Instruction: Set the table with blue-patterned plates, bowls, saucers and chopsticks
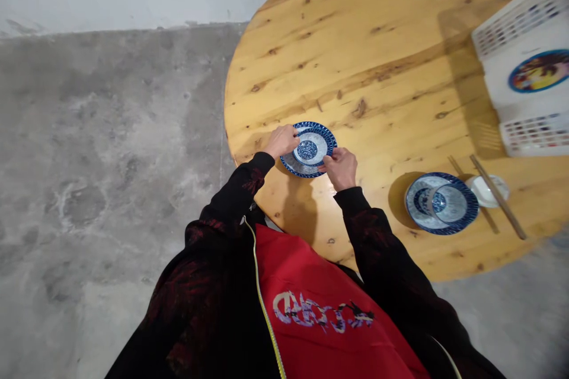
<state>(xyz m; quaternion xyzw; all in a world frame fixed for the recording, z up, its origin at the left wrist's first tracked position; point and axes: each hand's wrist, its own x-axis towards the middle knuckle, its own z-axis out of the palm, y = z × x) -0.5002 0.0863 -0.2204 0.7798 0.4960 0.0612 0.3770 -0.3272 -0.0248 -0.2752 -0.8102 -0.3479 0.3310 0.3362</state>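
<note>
Blue-and-white bowl (315, 153) sits over a matching plate (303, 173) near the 7 o'clock edge of the round wooden table (355, 65), close in front of the person; whether its foot rests on the plate or is slightly raised cannot be told. Both hands have closed on its rim: the left hand (283, 141) pinches at about 9 to 10 o'clock, the right hand (342, 168) at about 4 o'clock, its fingertips close to the plate's edge too.

The bowl looks like glazed ceramic or something similar, so it should be stiff, fairly light, smooth enough to slip and likely to chip if knocked on the plate. A pinch at 9 and 3 o'clock, thumbs inside and fingers under the lip, would keep it level.

From the bowl, toward 3 to 4 o'clock and well apart, stand other blue-and-white dishes (467, 206), with chopsticks (498, 196) across a small white dish (482, 190). A white basket (511, 86) stands toward 2 o'clock.
</note>
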